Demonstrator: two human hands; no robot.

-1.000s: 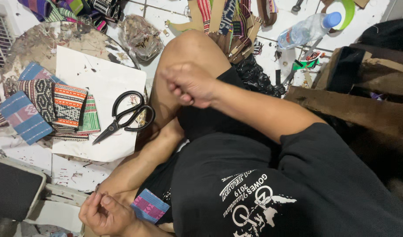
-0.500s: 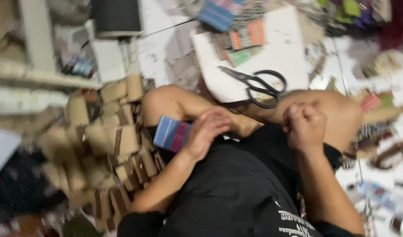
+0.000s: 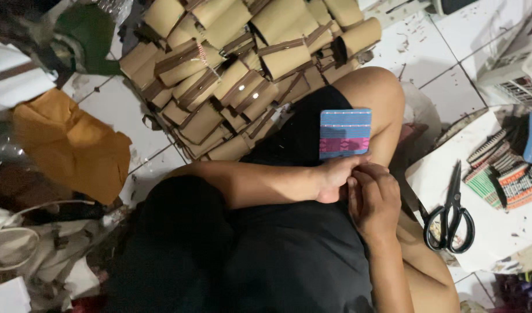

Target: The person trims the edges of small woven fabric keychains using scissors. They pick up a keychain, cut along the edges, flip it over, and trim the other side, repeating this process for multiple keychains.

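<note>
Over the bent knee at centre, the flat rectangular blue-and-pink woven fabric pouch (image 3: 345,133) stands upright, its lower edge pinched by the left hand (image 3: 334,178), the curled right hand (image 3: 375,200) touching just below.

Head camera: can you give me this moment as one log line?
left hand: holds woven pouch | right hand: touching pouch's lower edge | scissors: on white sheet | tan pouches: piled on floor
</note>
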